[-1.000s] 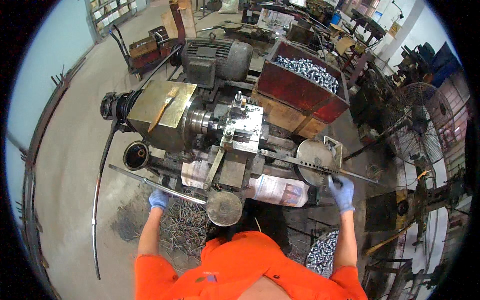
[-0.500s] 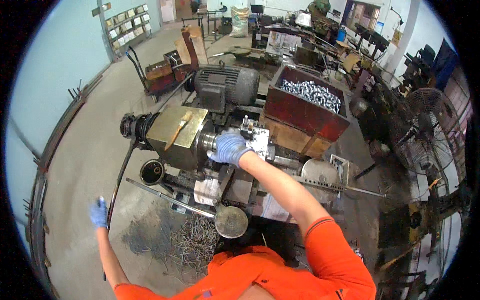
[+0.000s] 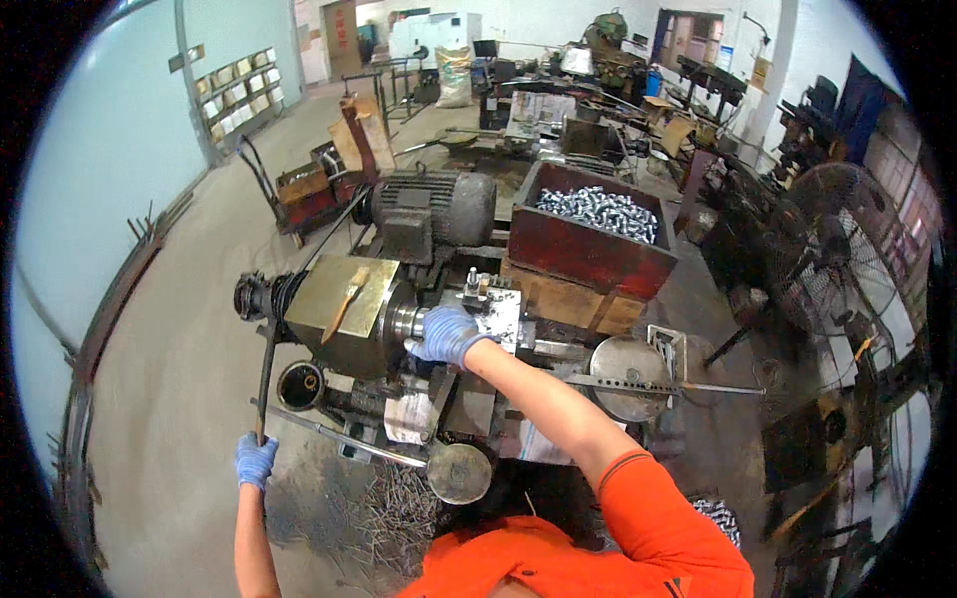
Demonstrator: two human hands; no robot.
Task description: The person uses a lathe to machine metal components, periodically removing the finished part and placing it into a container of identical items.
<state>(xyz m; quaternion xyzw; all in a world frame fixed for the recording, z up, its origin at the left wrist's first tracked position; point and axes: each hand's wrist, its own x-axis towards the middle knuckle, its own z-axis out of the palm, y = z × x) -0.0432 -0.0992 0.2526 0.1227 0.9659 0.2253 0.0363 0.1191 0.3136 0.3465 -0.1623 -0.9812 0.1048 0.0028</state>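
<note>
My left hand (image 3: 257, 460), in a blue-grey knit glove, is closed round a long dark lever (image 3: 265, 394) that hangs from the left end of the lathe's headstock (image 3: 349, 299). At the front of the spindle chuck (image 3: 404, 323), my gloved right hand (image 3: 449, 335) has its fingers curled together. Whatever its fingertips hold is hidden behind the glove. Just right of that hand sits the tool slide (image 3: 498, 311), pale and smeared with dark grime. A wooden-handled brush (image 3: 345, 305) lies on the brassy headstock cover.
Behind the lathe are a motor (image 3: 434, 204) and a dark red bin (image 3: 588, 249) of shiny metal parts. A round metal disc (image 3: 460, 472) is near my body, beside thin rods (image 3: 394, 513) on the floor. A cage fan (image 3: 822, 249) stands right.
My left hand has moved right and slightly down and now grips the lever, which has swung to a steeper angle. My right hand stays at the chuck. The whole view has shifted slightly.
</note>
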